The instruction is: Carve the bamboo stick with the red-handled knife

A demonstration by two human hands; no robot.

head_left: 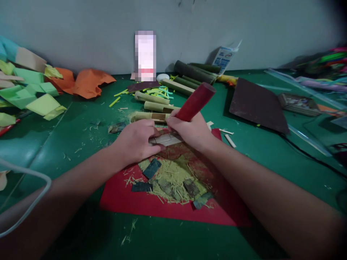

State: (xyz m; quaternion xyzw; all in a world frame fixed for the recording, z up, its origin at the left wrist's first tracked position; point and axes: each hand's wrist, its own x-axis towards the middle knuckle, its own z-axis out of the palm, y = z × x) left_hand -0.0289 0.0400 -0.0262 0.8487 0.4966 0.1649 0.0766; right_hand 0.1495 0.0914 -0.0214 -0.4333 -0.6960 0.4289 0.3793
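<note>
My left hand [137, 139] is closed, its thumb and fingers pressing on the left end of a pale flat strip [173, 140], apparently bamboo. In my right hand [196, 131] is a thick red cylinder [197, 99], tilted up to the right; its lower end is hidden by my fingers, so I cannot tell what tip it has. The strip lies over a red sheet [121, 202]. Yellowish shavings [173, 171] and several dark rectangular scraps [152, 168] cover the sheet's middle. Just beyond my hands lies a notched bamboo tube [141, 116].
More bamboo pieces [189, 70] lie toward the wall, near a lit phone [145, 56] standing upright. Crumpled coloured paper [40, 86] spreads at the left. A dark board [256, 104] and a small tray [299, 104] are on the right. A white cable [48, 180] crosses my left forearm.
</note>
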